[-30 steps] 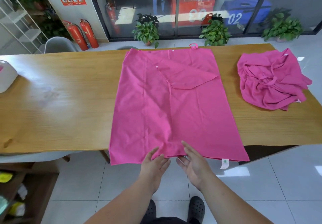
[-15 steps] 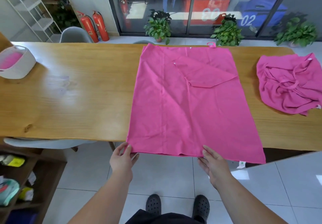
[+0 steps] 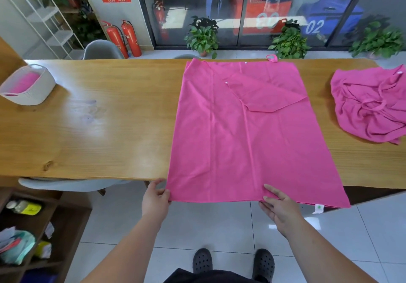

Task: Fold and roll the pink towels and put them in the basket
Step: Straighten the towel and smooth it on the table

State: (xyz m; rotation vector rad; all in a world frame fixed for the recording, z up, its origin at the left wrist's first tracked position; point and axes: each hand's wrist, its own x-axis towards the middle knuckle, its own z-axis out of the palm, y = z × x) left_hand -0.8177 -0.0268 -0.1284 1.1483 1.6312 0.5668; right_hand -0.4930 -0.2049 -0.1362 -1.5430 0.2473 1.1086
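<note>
- Fingers (image 3: 164, 193) of the left hand (image 3: 154, 202) pinch the towel (image 3: 248, 142) at its near left corner, 7 o'clock on the cloth.
- At about 6 o'clock the right hand (image 3: 281, 212) nips the near hem, thumb on top and fingers tucked beneath.
- Spread flat on the table (image 3: 98, 128), the towel hangs its near edge over the front; its corner at 1 o'clock is turned in toward the middle.
- It looks thin, light and limp (no risk of breakage), so it should sag between two grips and keep a crease only if smoothed down.
- Corners seem the best holds: the right grip sits inboard, so the free corner at 5 o'clock would likely droop when lifted.
- A second towel (image 3: 369, 104) lies crumpled at the table's 3 o'clock.
- Well apart at 9 o'clock stands the basket (image 3: 33, 93), with something pink inside.
</note>
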